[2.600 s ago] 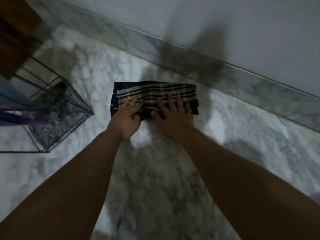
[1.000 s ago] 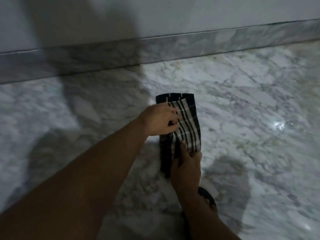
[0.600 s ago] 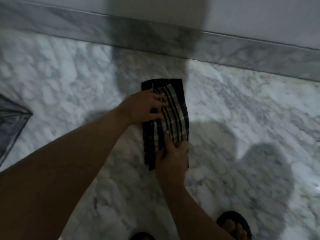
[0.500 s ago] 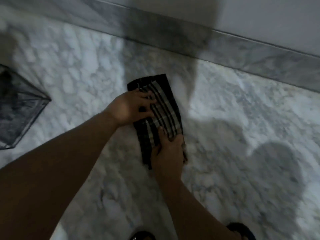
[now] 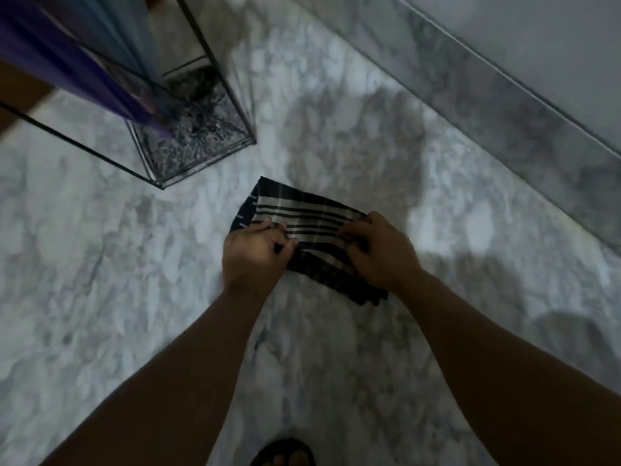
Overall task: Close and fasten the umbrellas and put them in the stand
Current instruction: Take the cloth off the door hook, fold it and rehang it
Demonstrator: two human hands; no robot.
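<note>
A folded dark umbrella with pale stripes [image 5: 302,216] lies flat on the marble floor in the middle of the head view. My left hand [image 5: 253,255] pinches its left part, fingers curled onto the fabric. My right hand [image 5: 383,252] grips its right end from above. A black wire-frame umbrella stand [image 5: 205,153] sits on the floor at the upper left, apart from the striped umbrella. A purple umbrella [image 5: 77,65] and a pale blue one [image 5: 124,25] stand inside it, tips down.
A grey marble skirting [image 5: 487,105] runs diagonally along the wall at the upper right. My sandalled foot [image 5: 285,454] shows at the bottom edge. A brown wooden surface [image 5: 20,92] shows at the far left behind the stand.
The view has swung, so the stand now sits close at the upper left. The striped umbrella lies crosswise instead of lengthwise. Both hands have stayed on it, now pinching rather than pressing flat.
</note>
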